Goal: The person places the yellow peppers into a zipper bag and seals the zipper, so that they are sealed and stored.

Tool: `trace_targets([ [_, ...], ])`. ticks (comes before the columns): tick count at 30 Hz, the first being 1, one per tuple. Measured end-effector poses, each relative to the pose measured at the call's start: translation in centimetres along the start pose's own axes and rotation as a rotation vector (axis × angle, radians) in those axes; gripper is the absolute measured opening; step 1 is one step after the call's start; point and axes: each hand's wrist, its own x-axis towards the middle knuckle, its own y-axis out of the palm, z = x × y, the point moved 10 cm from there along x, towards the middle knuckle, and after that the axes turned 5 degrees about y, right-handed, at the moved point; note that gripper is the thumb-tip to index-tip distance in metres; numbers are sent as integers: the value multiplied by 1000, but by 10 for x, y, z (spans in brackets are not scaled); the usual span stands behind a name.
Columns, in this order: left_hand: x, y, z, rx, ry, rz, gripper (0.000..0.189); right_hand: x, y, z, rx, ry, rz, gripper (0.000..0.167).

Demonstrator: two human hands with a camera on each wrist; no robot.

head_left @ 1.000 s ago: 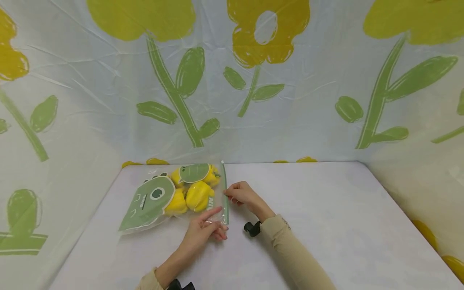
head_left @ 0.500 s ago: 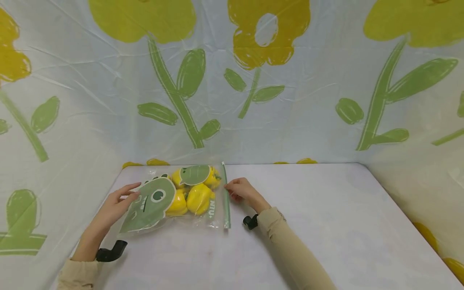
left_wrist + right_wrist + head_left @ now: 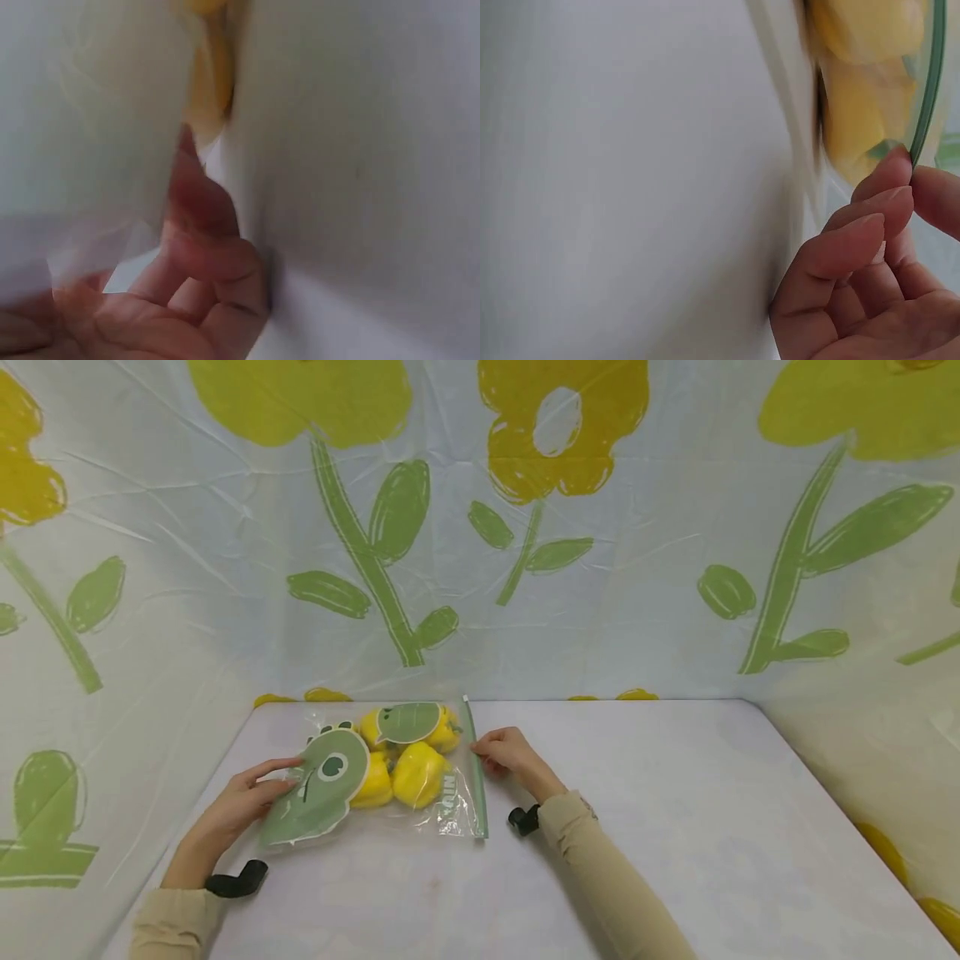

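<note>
A clear zip bag (image 3: 322,810) with green monster prints lies flat at the back left of the table. Inside it are yellow bell peppers (image 3: 420,775), three of them showing. My right hand (image 3: 517,762) pinches the green zip strip (image 3: 930,82) at the bag's right end between thumb and fingertips. At the left end, my left hand (image 3: 243,797) holds the bag's edge, index finger and thumb reaching over the film, which puckers there. Seen from the left wrist, bent fingers (image 3: 202,202) lie against the hazy film, and part of the palm is behind it.
A white-covered table (image 3: 675,827) extends to the right and front of the bag. Flower-printed curtains (image 3: 637,610) enclose the back and sides. A black wrist camera (image 3: 238,880) sits at the left wrist, another black camera (image 3: 523,820) at the right.
My left hand has moved from the zip's near end to the bag's left end. The bag has shifted slightly right and its left part has puckered. The right hand stays at the zip.
</note>
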Motion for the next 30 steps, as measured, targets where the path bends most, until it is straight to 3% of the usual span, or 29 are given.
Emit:
trace_targets([
  [6,16,26,-5,-56,57,19,45,-5,-33,-9,13,-4,-38,15],
  [16,62,112,-36,-167,79,24,44,-22,-131,-44,83,22,-66,10],
  [20,75,136,-39,-268,87,16,42,-24,-155,-58,171,42,-63,10],
  [24,80,149,-33,-420,59,26,44,-26,-163,-64,220,45,-60,11],
  [26,80,151,-28,-508,40,27,46,-27,-163,-65,208,45,-67,15],
  [30,78,149,-22,-598,32,18,46,-27,-159,-66,149,37,-92,20],
])
